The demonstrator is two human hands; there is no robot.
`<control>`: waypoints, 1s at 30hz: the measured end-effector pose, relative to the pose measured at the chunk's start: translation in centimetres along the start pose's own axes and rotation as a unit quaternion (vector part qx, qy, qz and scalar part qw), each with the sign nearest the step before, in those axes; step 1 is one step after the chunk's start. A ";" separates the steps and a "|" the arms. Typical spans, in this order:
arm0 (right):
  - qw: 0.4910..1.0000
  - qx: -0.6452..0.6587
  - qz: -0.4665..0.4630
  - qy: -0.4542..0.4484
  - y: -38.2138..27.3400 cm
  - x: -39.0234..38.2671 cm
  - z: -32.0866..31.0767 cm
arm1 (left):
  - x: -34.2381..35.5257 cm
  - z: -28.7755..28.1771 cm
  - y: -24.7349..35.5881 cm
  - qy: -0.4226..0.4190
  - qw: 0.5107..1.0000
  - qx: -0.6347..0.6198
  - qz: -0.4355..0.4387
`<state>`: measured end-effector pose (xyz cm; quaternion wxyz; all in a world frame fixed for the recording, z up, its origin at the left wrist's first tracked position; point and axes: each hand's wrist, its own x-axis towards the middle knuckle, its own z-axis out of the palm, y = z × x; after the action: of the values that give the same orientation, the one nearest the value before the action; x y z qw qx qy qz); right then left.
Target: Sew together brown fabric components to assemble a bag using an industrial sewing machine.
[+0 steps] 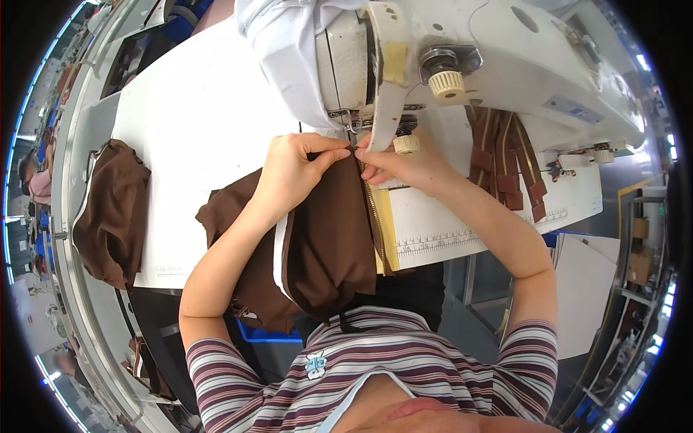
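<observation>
Both of my hands are at the needle area of a white sewing machine (534, 79). My left hand (297, 167) pinches the top edge of a brown fabric piece (325, 224), which hangs over the table edge toward my lap. Close beside it, my right hand (404, 162) has its thumb and finger pressed together at the upper end of a brown zipper (377, 220) with brass-coloured teeth. This zipper runs down along the fabric's right edge. The machine's front partly hides the right fingertips. A white strip (279, 252) borders the fabric on its left side.
Several brown zippers (505, 159) lie right of my right forearm. Another brown fabric piece (112, 213) drapes over the table's left edge. White cloth (285, 58) hangs on the machine head. A printed ruler (469, 239) lines the near edge of the white table (195, 115).
</observation>
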<state>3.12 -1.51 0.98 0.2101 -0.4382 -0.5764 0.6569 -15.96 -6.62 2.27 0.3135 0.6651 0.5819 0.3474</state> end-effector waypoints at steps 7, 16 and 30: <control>1.000 -0.009 -0.007 -0.005 0.0 0.1 -0.1 | 0.1 0.0 -0.1 -0.001 0.999 0.010 0.034; 1.000 -0.015 -0.008 -0.001 -0.5 -0.4 0.1 | 0.4 -0.1 0.1 -0.014 0.997 0.042 0.061; 0.637 -0.635 -0.428 0.090 2.9 -3.0 0.1 | 2.5 -1.2 -1.6 -0.078 0.990 0.109 -0.037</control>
<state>5.27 -4.66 -0.80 0.1884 -0.2247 -0.9529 -0.0772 -17.64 -3.94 1.90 0.2965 0.6984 0.6141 0.2173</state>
